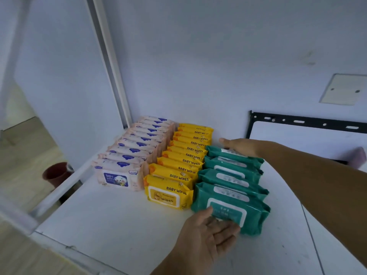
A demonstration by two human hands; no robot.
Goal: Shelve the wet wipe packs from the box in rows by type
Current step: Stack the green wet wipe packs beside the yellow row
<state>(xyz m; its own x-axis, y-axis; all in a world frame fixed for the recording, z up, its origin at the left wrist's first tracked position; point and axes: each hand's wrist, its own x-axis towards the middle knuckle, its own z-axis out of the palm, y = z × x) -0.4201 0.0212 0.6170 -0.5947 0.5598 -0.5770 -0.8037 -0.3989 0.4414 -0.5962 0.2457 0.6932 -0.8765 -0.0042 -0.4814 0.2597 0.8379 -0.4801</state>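
Three rows of wet wipe packs stand on a white shelf (111,221): several pale pink packs (127,155) at the left, several yellow packs (178,161) in the middle, and several green packs (232,181) at the right. My left hand (208,233) lies flat with fingers apart against the front face of the nearest green pack (238,213). My right hand (238,146) reaches over the row and rests behind the rearmost green pack (226,153), fingers extended. The green row sits between both palms. No box is in view.
A white wall stands behind the rows, with a metal post (111,62) at the shelf's left corner. A black bracket (301,122) and a beige wall plate (341,89) are at the right. A brown pot (56,172) stands on the floor below left.
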